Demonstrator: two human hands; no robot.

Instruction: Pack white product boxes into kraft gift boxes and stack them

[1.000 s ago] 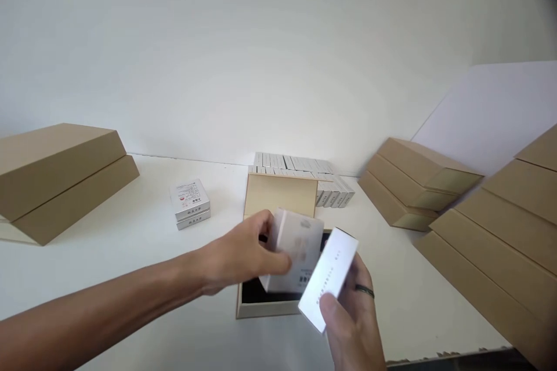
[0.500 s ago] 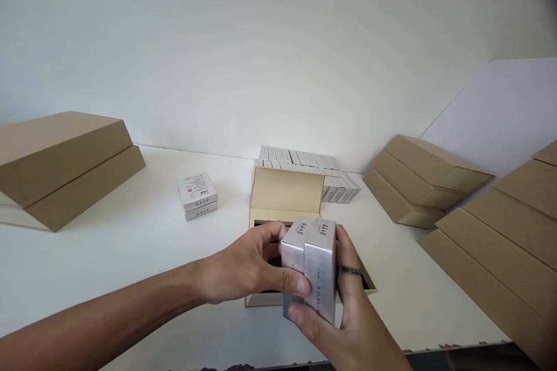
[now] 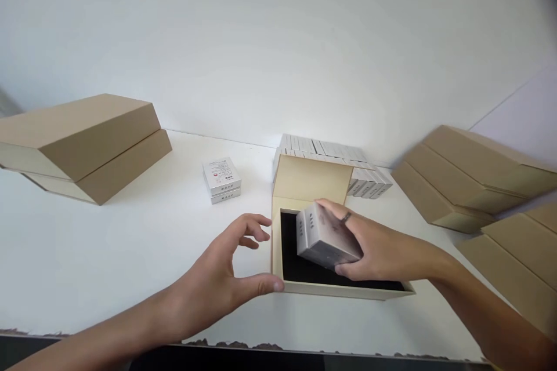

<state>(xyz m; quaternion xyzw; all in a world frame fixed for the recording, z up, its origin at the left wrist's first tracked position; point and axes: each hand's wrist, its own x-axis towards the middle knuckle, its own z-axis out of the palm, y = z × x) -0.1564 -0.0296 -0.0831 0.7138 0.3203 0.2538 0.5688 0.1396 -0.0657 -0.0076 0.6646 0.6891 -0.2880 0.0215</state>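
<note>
The right hand (image 3: 374, 246) is closed around a pair of small silver-grey cardboard packs (image 3: 325, 236), thumb under the near edge and fingers over the top, and it holds them tilted above the black-lined inside of an open beige gift box (image 3: 343, 291) on the white table (image 3: 108, 255). The packs look light and stiff, with smooth, somewhat slippery faces; because they are two pieces pressed together, a hold across both broad faces seems safest, so that one does not slide out. The left hand (image 3: 217, 287) is open, and its thumb rests on the near left corner of the box. The raised lid (image 3: 311, 179) hides part of the row of similar silver packs (image 3: 331, 156) behind it. Whether anything lies on the box floor under the packs I cannot tell. The print on two stacked packs (image 3: 221, 179) to the left is too small to read, and the brown flat cartons (image 3: 470, 179) at the right are blurred.
</note>
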